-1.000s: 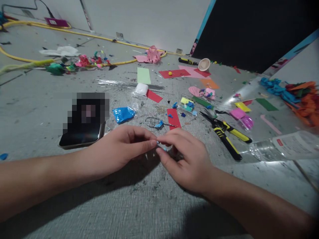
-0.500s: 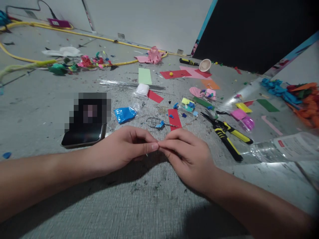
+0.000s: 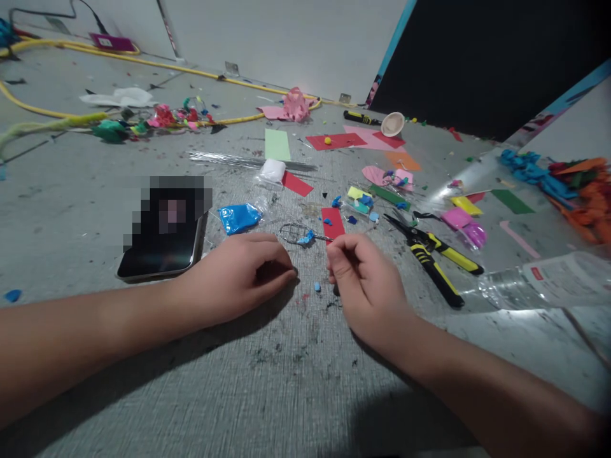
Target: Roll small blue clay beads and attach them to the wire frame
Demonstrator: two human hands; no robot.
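Note:
My left hand point(image 3: 252, 270) rests on the grey floor, fingers bent and tips pressed together. Whatever those tips may hold is hidden. Opposite it, my right hand point(image 3: 367, 280) is curled with thumb against forefinger; I cannot make out anything in the pinch. Between the hands lies a small light blue piece point(image 3: 317, 287). Just beyond is a racket-shaped wire loop point(image 3: 290, 234) with light blue clay point(image 3: 306, 238) on it, its handle pointing toward my right fingertips. Under the handle lies a red paper strip point(image 3: 333, 224) carrying a blue bit.
Left are a phone point(image 3: 165, 248) and a blue clay packet point(image 3: 239, 218). Yellow-black pliers point(image 3: 432, 259) and a clear bottle point(image 3: 548, 280) lie right. Behind are wires point(image 3: 224, 160), a white packet point(image 3: 273, 170), paper pieces and a yellow cable point(image 3: 191, 72).
My hands, whose fingertips met before, have drawn apart, the right one moving rightward. The light blue piece now shows on the floor between them.

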